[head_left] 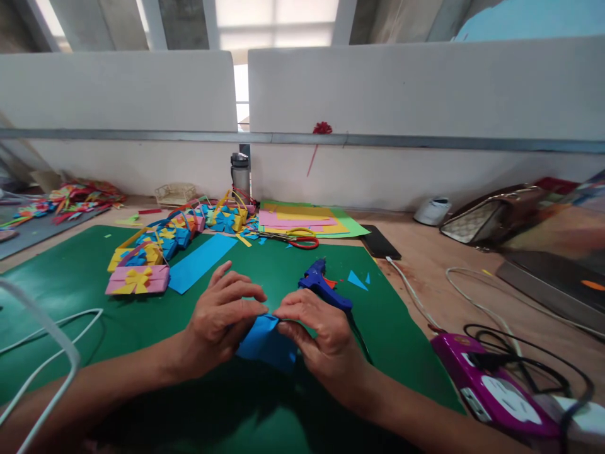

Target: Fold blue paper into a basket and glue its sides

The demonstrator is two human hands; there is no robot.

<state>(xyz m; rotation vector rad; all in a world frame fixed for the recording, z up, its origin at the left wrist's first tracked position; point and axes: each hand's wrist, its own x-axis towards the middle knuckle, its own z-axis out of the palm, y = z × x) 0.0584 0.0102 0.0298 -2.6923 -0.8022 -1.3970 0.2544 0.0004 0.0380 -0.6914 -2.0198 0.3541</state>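
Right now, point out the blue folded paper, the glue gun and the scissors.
blue folded paper (267, 343), head view, on its lower flap.
glue gun (316, 279), head view, on its blue body.
scissors (305, 241), head view, on the red handle loop.

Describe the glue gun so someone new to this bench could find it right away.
Start at the green mat that covers the middle of the bench. Just beyond the right hand, which pinches a piece of blue paper together with the left hand, lies the glue gun. It is the only solid dark-blue plastic tool there; the scissors farther back have red and yellow handles.

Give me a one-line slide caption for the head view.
Both hands, left hand and right hand, fold blue paper on green mat; glue gun behind.
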